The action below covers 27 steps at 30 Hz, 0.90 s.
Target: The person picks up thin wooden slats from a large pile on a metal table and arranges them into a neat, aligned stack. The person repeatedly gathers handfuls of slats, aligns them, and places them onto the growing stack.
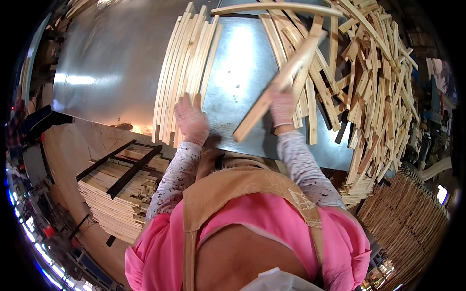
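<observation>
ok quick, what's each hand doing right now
Left hand: open, resting flat on the neat row of wooden slats.
Right hand: closed around a long wooden slat, lifted over the metal table.

Right hand point(283, 107) fingers hidden behind slat point(279, 80); slat blurred.

wood stick point(279, 82): long, flat, light wood, tilted, low end near the body, top end over the messy pile | neat row of sticks point(182, 72): thin, pale, side by side on the shiny metal table, lying flat
</observation>
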Tool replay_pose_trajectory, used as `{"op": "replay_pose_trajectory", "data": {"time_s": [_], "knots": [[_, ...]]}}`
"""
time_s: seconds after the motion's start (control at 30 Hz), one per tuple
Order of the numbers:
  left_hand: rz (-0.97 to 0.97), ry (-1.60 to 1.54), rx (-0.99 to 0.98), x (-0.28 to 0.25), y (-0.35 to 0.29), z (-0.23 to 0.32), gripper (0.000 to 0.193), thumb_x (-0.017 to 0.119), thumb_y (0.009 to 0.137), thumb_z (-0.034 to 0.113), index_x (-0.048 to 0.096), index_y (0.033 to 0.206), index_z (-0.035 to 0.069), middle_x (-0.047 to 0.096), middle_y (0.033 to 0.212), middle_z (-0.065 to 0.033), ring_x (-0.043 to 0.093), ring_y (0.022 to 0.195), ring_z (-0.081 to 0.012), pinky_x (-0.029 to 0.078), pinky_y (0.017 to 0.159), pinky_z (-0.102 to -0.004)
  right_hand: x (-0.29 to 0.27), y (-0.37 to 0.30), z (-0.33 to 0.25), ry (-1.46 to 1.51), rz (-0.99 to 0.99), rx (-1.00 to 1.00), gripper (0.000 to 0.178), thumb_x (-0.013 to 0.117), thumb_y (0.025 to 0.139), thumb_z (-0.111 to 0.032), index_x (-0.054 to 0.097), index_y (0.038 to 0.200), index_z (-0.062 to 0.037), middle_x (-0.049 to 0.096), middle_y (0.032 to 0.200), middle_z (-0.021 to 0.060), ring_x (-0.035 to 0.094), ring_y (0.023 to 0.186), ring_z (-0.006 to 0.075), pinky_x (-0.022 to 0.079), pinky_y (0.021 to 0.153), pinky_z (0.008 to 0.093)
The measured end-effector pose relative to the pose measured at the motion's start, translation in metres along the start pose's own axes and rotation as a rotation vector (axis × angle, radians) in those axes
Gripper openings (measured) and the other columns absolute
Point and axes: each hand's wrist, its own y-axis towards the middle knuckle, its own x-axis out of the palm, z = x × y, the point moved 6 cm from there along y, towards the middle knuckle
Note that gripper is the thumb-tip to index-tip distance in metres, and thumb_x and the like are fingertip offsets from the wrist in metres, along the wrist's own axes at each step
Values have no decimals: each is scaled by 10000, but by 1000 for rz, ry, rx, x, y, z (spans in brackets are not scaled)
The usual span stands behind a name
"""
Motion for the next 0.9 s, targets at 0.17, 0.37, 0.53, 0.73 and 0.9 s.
{"op": "replay_pose_trajectory", "data": {"time_s": [0.17,0.37,0.53,0.73,0.9], "knots": [[-36,-60,143,-13,7,-4,750,743,941,385,492,1606,149,471,1626,-192,391,1547,-412,241,1312,-559,161,-75,-61,-255,-606,-165,503,558,1092,-384,630,1390,15,776,1044,207,760,1010,367,598,922,493],[-93,-82,159,-16,1,-23,754,761,931,384,490,1590,137,463,1623,-163,408,1528,-403,312,1275,-557,19,6,-83,-639,137,-555,179,699,818,-180,677,907,-27,708,951,192,677,966,380,547,874,491],[-149,-139,130,-17,19,-16,839,840,862,385,492,1589,150,469,1612,-146,442,1496,-387,352,1239,-554,-93,29,39,-574,274,-134,750,796,868,-375,564,1452,35,677,1320,301,635,1228,465,501,1076,515],[24,-158,513,-87,68,83,769,815,908,328,516,1582,110,499,1635,-175,427,1551,-362,299,1315,-550,-202,-42,55,-715,-88,-154,718,768,885,-282,553,1535,-64,695,1359,239,680,1211,449,554,1031,496],[-215,-81,1120,-109,75,194,507,660,1014,370,634,1498,220,544,1615,-141,546,1440,-329,406,1215,-518,-190,-32,-30,-824,-576,-932,755,820,798,-266,570,1495,-114,711,1239,130,695,1083,343,551,966,497]]}}
